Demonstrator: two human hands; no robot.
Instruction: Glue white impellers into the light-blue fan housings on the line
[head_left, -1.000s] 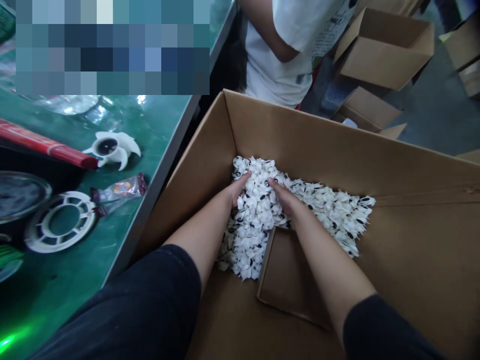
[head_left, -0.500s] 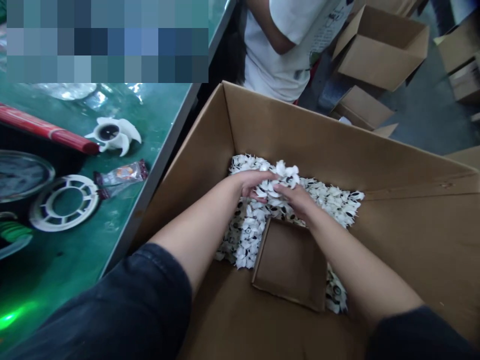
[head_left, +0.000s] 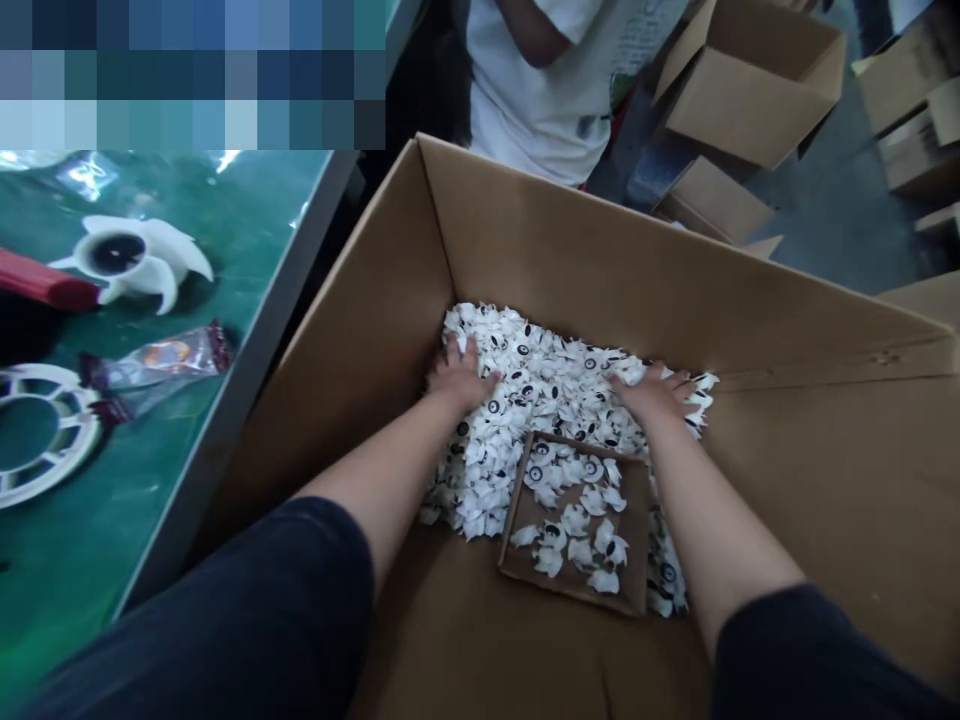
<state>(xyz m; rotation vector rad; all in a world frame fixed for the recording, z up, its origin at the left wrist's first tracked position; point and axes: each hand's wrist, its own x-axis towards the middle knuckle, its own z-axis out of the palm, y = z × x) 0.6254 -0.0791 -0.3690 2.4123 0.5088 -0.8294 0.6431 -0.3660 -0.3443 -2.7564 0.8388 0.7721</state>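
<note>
Many small white bladed impellers (head_left: 555, 385) with dark centres lie heaped at the bottom of a large cardboard box (head_left: 585, 250). My left hand (head_left: 459, 378) rests on the left side of the heap with its fingers spread. Over at the right side of the heap, my right hand (head_left: 656, 393) also has its fingers apart, touching the pieces. Neither hand grips anything. Between my forearms a shallow cardboard tray (head_left: 577, 592) lies on the heap, and several impellers are scattered in it.
Left of the box, a green table (head_left: 247, 210) holds a larger white impeller (head_left: 150, 255), a white ring (head_left: 75, 440), a red stick-like thing (head_left: 45, 282) and a clear wrapper (head_left: 161, 360). A person in a white shirt (head_left: 525, 90) stands behind the box. Open cartons (head_left: 750, 100) sit on the floor beyond.
My hands have let go of the clump of impellers and moved apart, left and right, onto the heap. The tray, bare before, now has impellers in it. The view has shifted slightly.
</note>
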